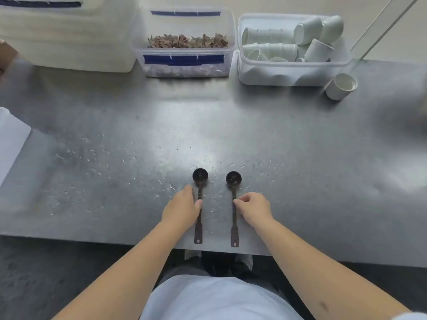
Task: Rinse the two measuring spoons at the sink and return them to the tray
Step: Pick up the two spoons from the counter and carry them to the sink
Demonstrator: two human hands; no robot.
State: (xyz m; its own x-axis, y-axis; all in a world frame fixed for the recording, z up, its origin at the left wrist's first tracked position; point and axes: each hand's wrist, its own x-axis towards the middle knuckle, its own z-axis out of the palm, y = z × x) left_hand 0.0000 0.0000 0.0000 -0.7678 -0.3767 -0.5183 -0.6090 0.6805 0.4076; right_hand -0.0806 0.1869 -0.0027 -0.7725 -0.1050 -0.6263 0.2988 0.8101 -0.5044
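Left hand (pixel 182 207) fingers and right hand (pixel 253 207) fingers each pinch a measuring-spoon handle: left spoon (pixel 199 205), right spoon (pixel 234 209).

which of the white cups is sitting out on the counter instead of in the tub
The lone white cup at far right, tilted on the steel counter just off the clear tub's front right corner. All other cups are piled inside that tub.

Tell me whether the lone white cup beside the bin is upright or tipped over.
Upright. The white cup stands on the steel table with its open mouth facing up, just outside the bin of cups.
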